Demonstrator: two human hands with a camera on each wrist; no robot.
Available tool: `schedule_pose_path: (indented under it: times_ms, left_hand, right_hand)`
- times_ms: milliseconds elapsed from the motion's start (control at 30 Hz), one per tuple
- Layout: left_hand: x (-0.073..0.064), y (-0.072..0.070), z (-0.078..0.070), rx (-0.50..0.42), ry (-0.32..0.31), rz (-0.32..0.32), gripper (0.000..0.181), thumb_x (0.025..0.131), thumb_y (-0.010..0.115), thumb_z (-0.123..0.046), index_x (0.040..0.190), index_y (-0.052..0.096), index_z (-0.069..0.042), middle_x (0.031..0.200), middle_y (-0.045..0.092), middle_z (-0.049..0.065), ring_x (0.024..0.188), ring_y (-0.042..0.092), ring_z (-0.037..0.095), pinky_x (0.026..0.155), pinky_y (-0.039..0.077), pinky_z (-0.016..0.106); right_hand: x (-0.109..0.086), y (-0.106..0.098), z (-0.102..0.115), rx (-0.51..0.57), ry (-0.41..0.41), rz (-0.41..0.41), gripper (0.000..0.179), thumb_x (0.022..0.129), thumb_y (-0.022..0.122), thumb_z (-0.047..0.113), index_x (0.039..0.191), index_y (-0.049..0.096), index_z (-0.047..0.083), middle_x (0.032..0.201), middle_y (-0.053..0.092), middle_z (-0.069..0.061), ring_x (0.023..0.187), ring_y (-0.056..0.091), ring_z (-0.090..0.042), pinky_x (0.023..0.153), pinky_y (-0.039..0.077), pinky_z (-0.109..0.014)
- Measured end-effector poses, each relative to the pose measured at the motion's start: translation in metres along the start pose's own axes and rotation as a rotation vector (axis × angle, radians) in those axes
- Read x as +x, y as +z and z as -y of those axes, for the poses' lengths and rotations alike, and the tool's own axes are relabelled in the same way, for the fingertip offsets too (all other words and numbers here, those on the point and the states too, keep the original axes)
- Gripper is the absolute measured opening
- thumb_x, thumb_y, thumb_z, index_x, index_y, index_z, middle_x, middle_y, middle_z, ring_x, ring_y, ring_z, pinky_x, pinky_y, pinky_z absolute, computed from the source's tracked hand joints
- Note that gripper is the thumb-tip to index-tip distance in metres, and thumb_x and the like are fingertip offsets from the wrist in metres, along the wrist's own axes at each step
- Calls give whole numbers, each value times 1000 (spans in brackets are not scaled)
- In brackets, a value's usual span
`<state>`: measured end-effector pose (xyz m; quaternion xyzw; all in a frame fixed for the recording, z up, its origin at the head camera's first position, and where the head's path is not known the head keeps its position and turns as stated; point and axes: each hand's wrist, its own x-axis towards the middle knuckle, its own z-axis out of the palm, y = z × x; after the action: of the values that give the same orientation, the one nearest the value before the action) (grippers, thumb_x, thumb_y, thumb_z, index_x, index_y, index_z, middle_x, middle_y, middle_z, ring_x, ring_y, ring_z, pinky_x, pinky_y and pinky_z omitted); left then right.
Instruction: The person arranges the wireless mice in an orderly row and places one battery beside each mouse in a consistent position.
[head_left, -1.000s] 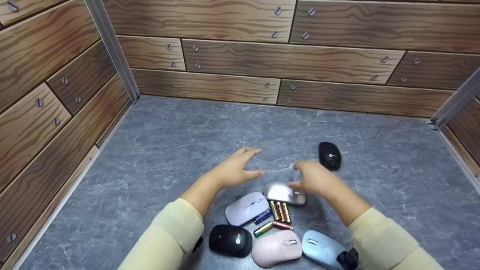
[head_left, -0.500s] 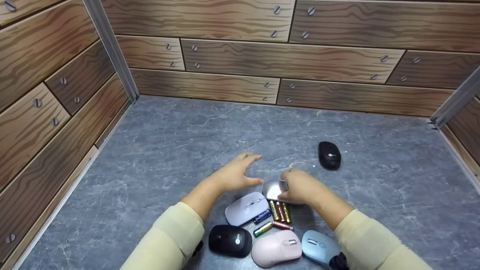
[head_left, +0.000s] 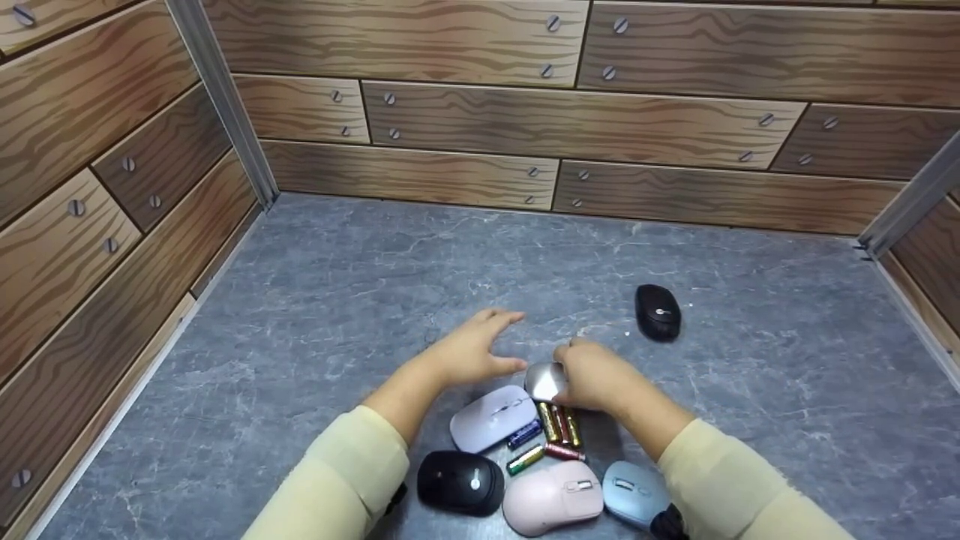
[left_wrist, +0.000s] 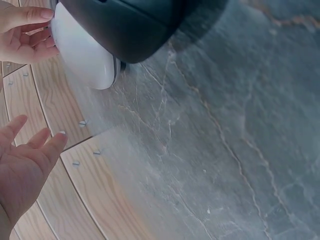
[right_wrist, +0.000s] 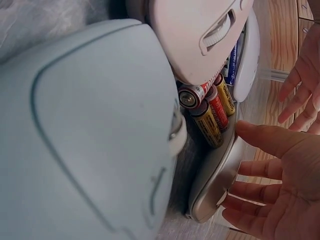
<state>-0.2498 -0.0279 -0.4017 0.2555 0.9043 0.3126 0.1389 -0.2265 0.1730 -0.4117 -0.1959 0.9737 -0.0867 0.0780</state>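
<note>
My right hand (head_left: 600, 379) reaches over the silver computer mouse (head_left: 544, 381), covering its right half. In the right wrist view its thumb lies on the near edge of that silver mouse (right_wrist: 215, 185) and the fingers curl at the far edge, so it grips the mouse by its sides. Against the near edge lie several batteries (head_left: 559, 424) in gold and red. My left hand (head_left: 469, 352) hovers with spread fingers just left of the silver mouse, holding nothing. Below it sits a lavender mouse (head_left: 491, 421).
A black mouse (head_left: 459, 482), a pink mouse (head_left: 553, 499) and a light blue mouse (head_left: 634, 491) line the front. Between them and the lavender mouse lie a blue battery (head_left: 524, 433), a green battery (head_left: 526, 459) and a red battery (head_left: 565, 451). Another black mouse (head_left: 658, 311) stands apart, back right.
My right hand has moved left from beside the far black mouse onto the silver mouse and closed around its sides. The left hand has sunk slightly, staying spread.
</note>
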Motion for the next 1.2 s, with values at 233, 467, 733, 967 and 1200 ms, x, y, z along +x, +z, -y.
schedule_pose_path:
  times_ms: [233,467,733,967,1200]
  left_hand:
    - [-1,1,-2,-5,-10,3,75,81,65,-43,143,29,-25,146,28,5,127,36,25,103,31,45]
    - [-1,1,-3,-1,-15,9,76,80,64,-47,144,28,-26,145,29,5,128,36,25,103,31,45]
    - [0,0,-2,2,-13,16,76,80,64,-45,144,28,-24,145,28,6,128,36,25,104,30,45]
    - [0,1,-4,3,-20,17,76,81,64,-45,144,27,-26,146,27,6,128,36,26,103,30,47]
    - [0,1,-5,8,-25,18,76,80,63,-47,144,27,-27,147,26,5,129,35,26,103,31,47]
  right_hand:
    - [-1,0,-2,8,8,3,38,65,79,26,89,60,3,80,54,-10,71,53,-24,67,49,-41]
    - [-1,0,-11,-27,-4,-36,41,69,76,28,94,61,-1,81,58,-14,76,57,-31,74,49,-47]
    - [-5,-6,-26,-40,-1,-18,37,67,76,26,87,58,0,79,57,-13,74,56,-31,73,48,-47]
    - [-10,-11,-39,-73,3,-18,30,62,75,17,82,57,3,77,55,-12,73,55,-32,70,48,-47]
    - [-15,-11,-41,-188,11,0,24,73,64,5,96,60,6,92,57,-18,81,55,-36,67,49,-48]
